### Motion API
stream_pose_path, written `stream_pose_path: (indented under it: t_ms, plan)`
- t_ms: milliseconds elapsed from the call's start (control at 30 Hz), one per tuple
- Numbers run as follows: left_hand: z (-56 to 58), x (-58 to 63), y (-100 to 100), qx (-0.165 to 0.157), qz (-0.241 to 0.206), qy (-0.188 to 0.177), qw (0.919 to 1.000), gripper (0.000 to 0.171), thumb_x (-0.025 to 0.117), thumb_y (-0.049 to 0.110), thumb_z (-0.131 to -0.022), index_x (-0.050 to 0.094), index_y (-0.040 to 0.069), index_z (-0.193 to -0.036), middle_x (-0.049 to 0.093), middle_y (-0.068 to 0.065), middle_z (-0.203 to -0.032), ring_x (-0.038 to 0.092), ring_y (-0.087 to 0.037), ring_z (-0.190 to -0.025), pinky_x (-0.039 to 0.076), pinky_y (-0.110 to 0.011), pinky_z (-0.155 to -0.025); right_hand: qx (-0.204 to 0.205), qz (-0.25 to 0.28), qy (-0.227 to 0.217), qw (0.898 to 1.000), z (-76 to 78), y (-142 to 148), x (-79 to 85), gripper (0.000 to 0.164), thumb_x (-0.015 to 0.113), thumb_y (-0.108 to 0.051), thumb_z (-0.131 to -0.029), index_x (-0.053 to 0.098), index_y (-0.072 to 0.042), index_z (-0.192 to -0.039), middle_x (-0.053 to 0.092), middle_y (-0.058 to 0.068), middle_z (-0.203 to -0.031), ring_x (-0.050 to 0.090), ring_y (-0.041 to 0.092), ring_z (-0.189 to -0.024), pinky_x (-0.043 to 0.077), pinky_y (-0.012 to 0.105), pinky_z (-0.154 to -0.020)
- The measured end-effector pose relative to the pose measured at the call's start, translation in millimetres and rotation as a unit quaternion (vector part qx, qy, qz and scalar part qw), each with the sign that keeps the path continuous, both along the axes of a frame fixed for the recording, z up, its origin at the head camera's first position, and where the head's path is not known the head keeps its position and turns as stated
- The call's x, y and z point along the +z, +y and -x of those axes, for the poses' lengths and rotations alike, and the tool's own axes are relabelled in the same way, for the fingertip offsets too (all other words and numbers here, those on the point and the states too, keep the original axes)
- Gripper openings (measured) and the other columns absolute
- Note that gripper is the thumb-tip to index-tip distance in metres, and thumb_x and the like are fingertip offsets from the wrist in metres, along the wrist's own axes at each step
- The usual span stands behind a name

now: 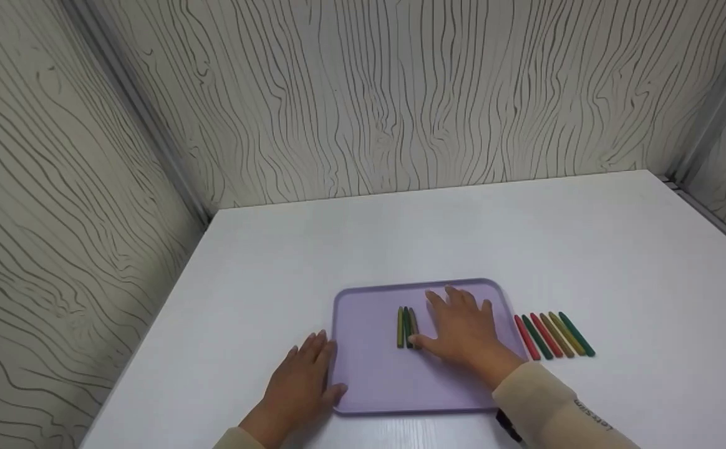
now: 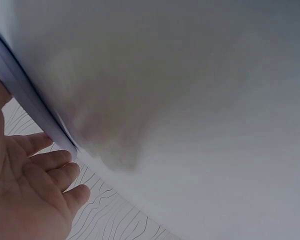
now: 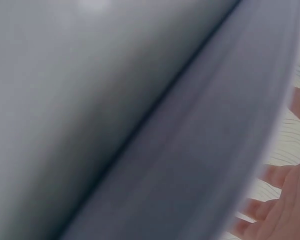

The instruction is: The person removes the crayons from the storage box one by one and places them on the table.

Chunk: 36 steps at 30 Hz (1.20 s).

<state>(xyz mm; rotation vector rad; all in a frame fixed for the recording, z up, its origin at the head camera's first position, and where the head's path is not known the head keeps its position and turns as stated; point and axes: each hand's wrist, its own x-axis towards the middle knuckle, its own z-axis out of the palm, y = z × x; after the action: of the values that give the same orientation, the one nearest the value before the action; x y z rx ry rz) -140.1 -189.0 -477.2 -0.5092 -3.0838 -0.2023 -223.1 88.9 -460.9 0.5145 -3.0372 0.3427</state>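
Observation:
A lilac tray (image 1: 369, 386) lies on the white table with three crayons side by side on it: an olive one (image 1: 400, 327), a dark green one (image 1: 407, 324) and a brown one (image 1: 413, 317). Over the tray my right hand (image 1: 463, 327) spreads its fingers, its thumb tip at the lower end of the brown crayon. My left hand (image 1: 297, 383) rests at the tray's left side, the thumb over the rim. In the left wrist view, the fingers (image 2: 60, 160) lie along the tray edge (image 2: 27, 95). The tray's side (image 3: 190, 130) fills much of the right wrist view.
Right of the tray, a slanted row of several crayons lies on the table (image 1: 275, 249), among them a red one (image 1: 527, 337), a yellowish one (image 1: 572, 333) and a green one (image 1: 577, 334). Wood-grain patterned panels (image 1: 363, 93) stand behind and at both sides.

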Motion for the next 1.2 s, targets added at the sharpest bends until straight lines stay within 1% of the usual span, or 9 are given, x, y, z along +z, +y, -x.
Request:
stream_pose_path:
  t_ms: [133, 333, 467, 600, 833, 933, 1000, 1100, 1200]
  plan:
    - [-1.0, 0.5, 0.6, 0.0, 0.004, 0.0, 1.0, 0.072, 0.058, 0.048, -0.09, 0.043, 0.0, -0.141, 0.037, -0.019, -0.147, 0.032, -0.036, -0.136, 0.03, -0.053, -0.106, 0.013, -0.003, -0.001, 1.0, -0.4, -3.4, -2.3, 0.086, 0.064, -0.064, -0.078, 0.045, -0.009, -0.141, 0.04, 0.024, -0.141, 0.037, 0.042, -0.128, 0.027, 0.069, -0.096]
    - [-2.6, 3.2, 1.5, 0.0, 0.0, -0.005, 1.0, 0.072, 0.058, 0.048, -0.09, 0.042, 0.0, -0.141, 0.035, -0.019, -0.148, 0.031, -0.036, -0.136, 0.029, -0.053, -0.107, 0.039, 0.009, 0.0, 0.999, 0.6, -6.2, -5.1, 0.079, 0.07, -0.06, -0.074, 0.052, -0.013, -0.136, 0.045, 0.02, -0.137, 0.04, 0.04, -0.124, 0.032, 0.063, -0.093]
    - [-3.2, 5.3, 1.1, -0.005, -0.003, -0.004, 1.0, 0.072, 0.059, 0.047, -0.09, 0.041, 0.0, -0.141, 0.035, -0.019, -0.148, 0.031, -0.036, -0.136, 0.029, -0.054, -0.107, 0.045, 0.017, 0.0, 0.999, 2.5, -6.2, -7.0, 0.075, 0.073, -0.058, -0.072, 0.057, -0.014, -0.13, 0.049, 0.017, -0.131, 0.043, 0.038, -0.119, 0.034, 0.06, -0.09]
    - [-3.2, 5.0, 1.2, 0.0, -0.001, -0.005, 1.0, 0.072, 0.059, 0.047, -0.09, 0.041, 0.0, -0.141, 0.035, -0.019, -0.148, 0.031, -0.036, -0.136, 0.029, -0.054, -0.107, 0.048, 0.03, -0.009, 0.998, 4.9, -6.6, -9.1, 0.07, 0.075, -0.054, -0.072, 0.06, -0.013, -0.127, 0.051, 0.015, -0.126, 0.044, 0.035, -0.114, 0.035, 0.055, -0.087]
    - [-3.5, 4.9, 1.9, 0.002, 0.006, -0.002, 1.0, 0.072, 0.059, 0.048, -0.09, 0.041, 0.001, -0.141, 0.036, -0.018, -0.148, 0.032, -0.035, -0.136, 0.03, -0.053, -0.107, 0.05, 0.089, -0.041, 0.994, 7.2, -5.7, -8.7, 0.057, 0.078, -0.034, -0.074, 0.063, -0.013, -0.125, 0.05, 0.013, -0.121, 0.043, 0.032, -0.11, 0.036, 0.047, -0.082]
    - [-3.3, 4.9, 2.0, 0.004, 0.005, -0.004, 1.0, 0.072, 0.059, 0.048, -0.09, 0.041, 0.001, -0.142, 0.036, -0.018, -0.148, 0.032, -0.035, -0.136, 0.029, -0.053, -0.107, 0.06, 0.114, -0.045, 0.991, 8.1, -4.2, -8.8, 0.05, 0.076, -0.024, -0.075, 0.065, -0.011, -0.122, 0.051, 0.01, -0.111, 0.046, 0.029, -0.101, 0.039, 0.045, -0.079]
    - [-2.9, 4.6, 2.1, 0.005, 0.004, -0.006, 1.0, 0.072, 0.059, 0.048, -0.09, 0.041, 0.001, -0.142, 0.035, -0.018, -0.148, 0.031, -0.035, -0.136, 0.029, -0.053, -0.107, 0.067, 0.131, -0.049, 0.988, 8.9, -3.0, -8.8, 0.046, 0.073, -0.017, -0.075, 0.066, -0.009, -0.119, 0.051, 0.008, -0.102, 0.049, 0.026, -0.092, 0.043, 0.043, -0.077]
    - [-2.0, 3.4, 2.0, 0.007, 0.0, -0.008, 0.9999, 0.071, 0.059, 0.047, -0.09, 0.041, 0.001, -0.142, 0.035, -0.018, -0.148, 0.031, -0.035, -0.136, 0.028, -0.053, -0.108, 0.073, 0.157, -0.058, 0.983, 10.5, -1.9, -8.5, 0.041, 0.069, -0.007, -0.074, 0.067, -0.005, -0.116, 0.05, 0.004, -0.089, 0.049, 0.019, -0.079, 0.046, 0.039, -0.072]
    - [-1.9, 2.7, 1.7, 0.006, -0.004, -0.008, 0.9999, 0.071, 0.059, 0.046, -0.09, 0.041, 0.0, -0.141, 0.035, -0.019, -0.148, 0.031, -0.035, -0.136, 0.028, -0.053, -0.108, 0.072, 0.18, -0.064, 0.979, 11.5, -2.2, -7.9, 0.034, 0.065, 0.0, -0.076, 0.069, -0.003, -0.109, 0.052, 0.002, -0.083, 0.05, 0.016, -0.075, 0.048, 0.038, -0.072]
